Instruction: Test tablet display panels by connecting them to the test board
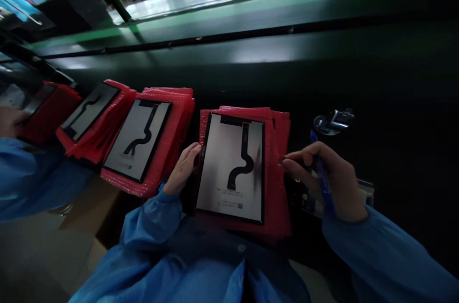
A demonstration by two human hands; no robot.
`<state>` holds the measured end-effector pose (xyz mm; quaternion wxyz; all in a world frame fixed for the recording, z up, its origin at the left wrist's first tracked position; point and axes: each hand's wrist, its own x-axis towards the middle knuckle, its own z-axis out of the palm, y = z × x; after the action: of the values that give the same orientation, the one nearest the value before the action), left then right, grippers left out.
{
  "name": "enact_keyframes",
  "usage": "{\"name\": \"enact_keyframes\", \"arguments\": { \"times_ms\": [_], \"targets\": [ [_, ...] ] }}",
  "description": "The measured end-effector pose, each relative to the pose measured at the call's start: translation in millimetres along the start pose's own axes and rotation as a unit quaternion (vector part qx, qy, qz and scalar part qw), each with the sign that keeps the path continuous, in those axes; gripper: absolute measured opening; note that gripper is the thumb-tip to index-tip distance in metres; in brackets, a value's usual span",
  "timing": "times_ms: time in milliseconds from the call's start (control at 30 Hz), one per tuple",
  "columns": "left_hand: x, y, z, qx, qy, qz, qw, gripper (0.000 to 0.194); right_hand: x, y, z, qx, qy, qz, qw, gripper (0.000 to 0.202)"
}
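Directly below the camera, a flat grey rectangular display panel with a black S-shaped ribbon cable lies face down on a stack of red bubble-wrap sleeves, at the near edge of a dark green table. The left hand rests against the panel's left edge, fingers curled loosely and touching the red wrap there, not clamped on anything. The right hand sits just right of the stack, fingers closed around a blue pen, with the fingertips touching the red wrap's right edge. Both arms wear blue sleeves. Further left, two similar panels on red stacks lie side by side. Another person's hand shows at the far left. A small shiny metal object lies beyond the right hand.
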<state>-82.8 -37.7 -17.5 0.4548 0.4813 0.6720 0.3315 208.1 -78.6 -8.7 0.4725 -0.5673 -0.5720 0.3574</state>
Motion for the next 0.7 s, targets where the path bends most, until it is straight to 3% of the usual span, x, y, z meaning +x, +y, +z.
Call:
{"name": "enact_keyframes", "arguments": {
  "times_ms": [67, 167, 233, 300, 400, 500, 533, 600, 700],
  "targets": [
    [-0.9, 0.0, 4.3, -0.064, -0.035, -0.022, 0.997, 0.036, -0.6, 2.2, -0.5, -0.008, 0.005, -0.005, 1.000, 0.046],
    [-10.6, 10.6, 9.6, -0.102, -0.116, 0.041, 0.987, 0.046, -0.8, 6.3, -0.6, -0.007, 0.012, -0.014, 1.000, 0.045],
    [-25.6, 24.8, -1.1, -0.088, -0.106, 0.075, 0.988, 0.045, -0.8, 9.2, -0.5, -0.003, 0.020, -0.008, 1.000, 0.045],
    [-42.6, 41.3, -29.8, -0.040, -0.047, 0.086, 0.994, 0.043, -1.2, 11.2, -1.0, 0.006, 0.023, 0.012, 1.000, 0.046],
    [-52.0, 60.1, -98.8, 0.009, 0.054, 0.058, 0.997, 0.044, -1.4, 11.5, -2.8, 0.014, 0.024, 0.034, 0.999, 0.046],
    [-25.2, 61.8, -167.0, 0.033, 0.152, 0.028, 0.987, 0.042, -0.2, 8.7, -4.1, 0.011, 0.017, 0.036, 0.999, 0.042],
    [-10.1, 58.7, -183.6, 0.050, 0.161, 0.025, 0.985, 0.039, 0.5, 7.7, -3.9, 0.012, 0.013, 0.039, 0.999, 0.040],
    [22.0, 50.2, -204.5, 0.087, 0.170, 0.010, 0.982, 0.035, 1.9, 6.9, -2.1, 0.017, 0.009, 0.046, 0.999, 0.039],
    [55.0, 42.2, -214.2, 0.158, 0.141, 0.002, 0.977, 0.033, 3.8, 8.4, 2.1, 0.029, 0.012, 0.047, 0.998, 0.039]
  ]
}}
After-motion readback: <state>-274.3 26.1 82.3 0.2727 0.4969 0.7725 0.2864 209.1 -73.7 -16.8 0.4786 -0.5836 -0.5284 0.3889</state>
